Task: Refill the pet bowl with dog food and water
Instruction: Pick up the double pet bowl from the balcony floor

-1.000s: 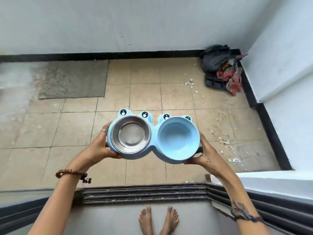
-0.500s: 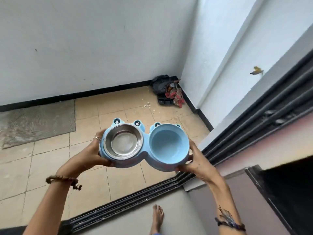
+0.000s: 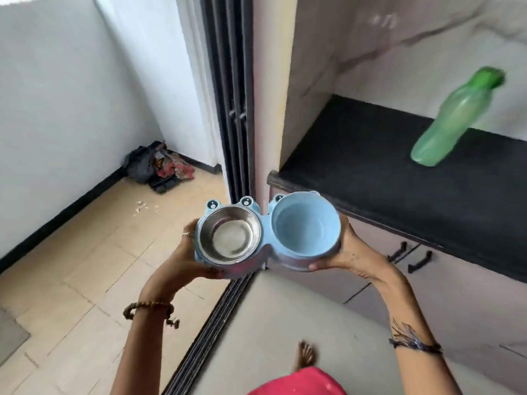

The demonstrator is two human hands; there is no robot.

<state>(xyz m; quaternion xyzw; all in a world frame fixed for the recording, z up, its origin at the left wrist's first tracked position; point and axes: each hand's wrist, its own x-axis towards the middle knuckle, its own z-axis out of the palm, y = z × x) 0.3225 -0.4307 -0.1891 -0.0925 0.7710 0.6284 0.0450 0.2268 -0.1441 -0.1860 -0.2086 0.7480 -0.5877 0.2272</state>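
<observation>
Spanning both hands, pet bowl (image 3: 268, 233) sits between left hand (image 3: 182, 262) and right hand (image 3: 349, 252) (one each end).

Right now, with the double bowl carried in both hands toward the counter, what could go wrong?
The pet bowl is gripped only at its ends by the left hand and right hand; a tilt could shift the steel insert. Setting it down carelessly on the black counter might knock the green bottle.

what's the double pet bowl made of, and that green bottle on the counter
Blue pet bowl: looks like matte moulded plastic, with an even colour and soft sheen. Its left insert looks like polished stainless steel, silvery with mirror-like reflections. Green bottle: probably translucent plastic, since light glows through it, though it is blurred.
</observation>
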